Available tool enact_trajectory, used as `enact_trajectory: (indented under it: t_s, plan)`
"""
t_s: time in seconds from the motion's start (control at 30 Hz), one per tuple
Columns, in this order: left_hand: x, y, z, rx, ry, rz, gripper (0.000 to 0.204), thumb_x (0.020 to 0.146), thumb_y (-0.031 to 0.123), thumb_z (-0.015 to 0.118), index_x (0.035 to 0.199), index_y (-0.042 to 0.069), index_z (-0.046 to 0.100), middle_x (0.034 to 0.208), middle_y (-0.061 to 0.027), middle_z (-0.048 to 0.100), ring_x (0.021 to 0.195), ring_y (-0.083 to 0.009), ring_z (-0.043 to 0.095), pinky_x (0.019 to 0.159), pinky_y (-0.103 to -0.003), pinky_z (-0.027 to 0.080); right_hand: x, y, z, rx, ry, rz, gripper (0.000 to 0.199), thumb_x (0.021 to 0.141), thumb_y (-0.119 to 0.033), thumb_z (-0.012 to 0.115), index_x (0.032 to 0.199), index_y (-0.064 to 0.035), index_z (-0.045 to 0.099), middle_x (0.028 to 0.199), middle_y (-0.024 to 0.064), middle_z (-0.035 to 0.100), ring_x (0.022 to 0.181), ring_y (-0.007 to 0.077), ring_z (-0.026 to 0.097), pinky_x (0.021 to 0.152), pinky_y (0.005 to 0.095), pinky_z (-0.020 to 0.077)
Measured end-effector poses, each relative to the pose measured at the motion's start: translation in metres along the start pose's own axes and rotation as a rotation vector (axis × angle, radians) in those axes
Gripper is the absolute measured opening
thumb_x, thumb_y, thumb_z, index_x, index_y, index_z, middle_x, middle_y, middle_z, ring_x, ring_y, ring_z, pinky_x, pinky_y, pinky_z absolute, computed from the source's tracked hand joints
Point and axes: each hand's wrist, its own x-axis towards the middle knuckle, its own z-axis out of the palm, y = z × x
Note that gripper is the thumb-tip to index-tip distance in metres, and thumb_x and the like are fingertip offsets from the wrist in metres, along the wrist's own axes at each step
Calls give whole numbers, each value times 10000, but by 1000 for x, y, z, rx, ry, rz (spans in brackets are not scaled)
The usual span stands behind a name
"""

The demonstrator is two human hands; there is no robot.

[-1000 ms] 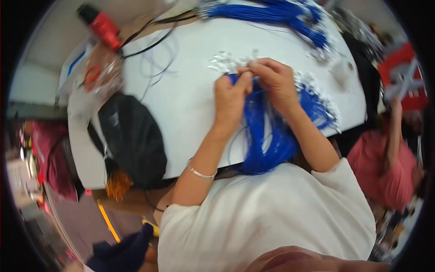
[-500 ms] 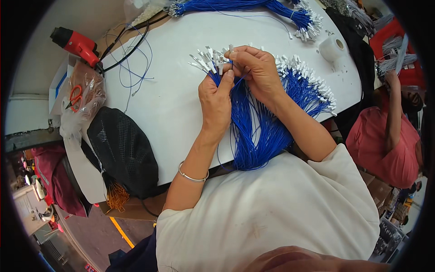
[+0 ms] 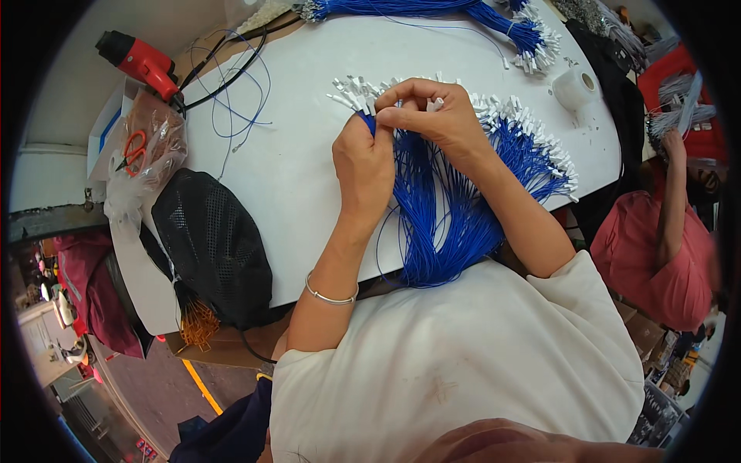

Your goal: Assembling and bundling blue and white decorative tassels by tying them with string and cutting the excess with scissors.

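A thick bundle of blue cords [image 3: 444, 220] with white end tags lies fanned out on the white table [image 3: 285, 177], hanging over the near edge. My left hand [image 3: 363, 166] pinches a few blue cords near their white tags. My right hand [image 3: 436, 119] is closed on the tag ends of the same cords, right beside the left hand's fingertips. A silver bracelet [image 3: 330, 295] sits on my left wrist.
A second blue cord bundle [image 3: 432, 11] lies at the table's far edge, a white tape roll [image 3: 575, 86] to its right. A red hot-glue gun [image 3: 139, 58], a plastic bag with orange scissors [image 3: 139, 150] and a black mesh bag [image 3: 212, 243] are at the left. A person in red [image 3: 668, 247] sits at the right.
Both hands stay together on the cords, having worked along the row of white tags. The view has shifted, so the table sits lower and further left in the frame.
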Motion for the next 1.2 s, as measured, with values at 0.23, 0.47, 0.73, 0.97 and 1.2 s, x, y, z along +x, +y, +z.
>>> enact_trajectory:
  t_s: [0.23, 0.47, 0.73, 0.97, 1.2]
  plan:
    - [-1, 8, 3, 39, -77, 37, 151, 946, 89, 594, 942, -40, 673, 689, -51, 599, 605, -114, 512, 559, -257, 434, 0, 9, -3, -142, 54, -46, 144, 826, -111, 735, 935, -19, 719, 720, -4, 636, 590, 28, 472, 526, 129, 356]
    - [2, 12, 2, -679, -88, -195, 106, 932, 75, 610, 978, -5, 661, 724, -40, 604, 640, -91, 531, 572, -205, 426, -2, 3, -3, 78, 162, 62, 147, 837, -122, 735, 952, -31, 740, 760, 10, 685, 593, 21, 509, 510, 122, 354]
    - [0, 6, 6, -630, -65, -114, 88, 934, 74, 612, 980, 9, 650, 719, -18, 578, 627, -61, 494, 564, -180, 399, -3, 1, 1, 186, 141, 44, 131, 835, -119, 734, 933, -32, 739, 816, 34, 723, 597, 6, 511, 499, 114, 333]
    - [-3, 4, 9, -594, -99, -15, 58, 944, 64, 599, 973, 30, 637, 711, 6, 544, 622, -51, 449, 566, -168, 364, 0, 4, -8, 247, 190, 118, 128, 830, -112, 737, 923, -25, 736, 814, 48, 721, 564, 13, 479, 495, 119, 329]
    - [-4, 3, 9, -667, -67, -101, 53, 954, 66, 594, 984, 45, 631, 727, 19, 533, 637, -48, 430, 587, -165, 352, -2, 5, -4, 222, 106, 129, 103, 829, -95, 722, 903, -23, 723, 771, 43, 697, 525, 24, 418, 489, 120, 318]
